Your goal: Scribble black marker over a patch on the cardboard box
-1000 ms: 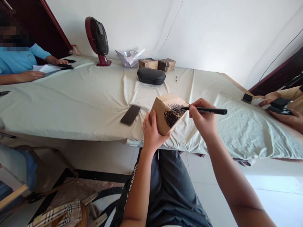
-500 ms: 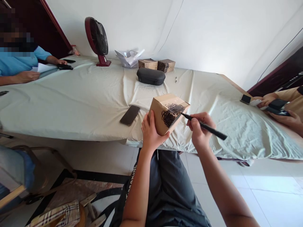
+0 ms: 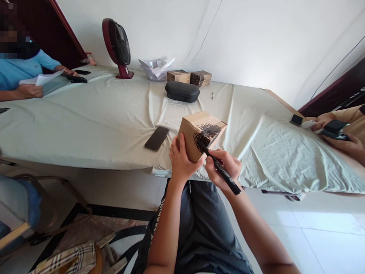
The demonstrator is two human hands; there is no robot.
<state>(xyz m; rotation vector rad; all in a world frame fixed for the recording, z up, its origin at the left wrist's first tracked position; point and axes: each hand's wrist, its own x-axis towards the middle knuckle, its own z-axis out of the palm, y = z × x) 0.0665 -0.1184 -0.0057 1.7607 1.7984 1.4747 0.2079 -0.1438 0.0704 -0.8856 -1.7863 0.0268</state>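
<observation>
A brown cardboard box (image 3: 191,131) is tilted at the near edge of the table, with dense black scribbles across one edge and the two faces beside it. My left hand (image 3: 184,160) grips its near left side, fingers on one face and thumb along the bottom. In my right hand (image 3: 225,167) is a black marker (image 3: 224,176), pinched between thumb and fingers. The marker's tip meets the lower part of the scribbles. A dark phone (image 3: 156,138) lies flat on the cloth to the left of the box.
Behind the box sit a black zip case (image 3: 182,91), two scribbled cardboard boxes (image 3: 179,77) and a plastic basket (image 3: 156,72) of papers. A red fan (image 3: 117,45) stands further left. One person (image 3: 25,76) sits at the left; another person's hands (image 3: 342,137) hold a device at the right.
My right hand has moved left and down with the marker, from the upper right of the scribbles to their lower part. The box has shifted slightly left. The person at left has raised some papers.
</observation>
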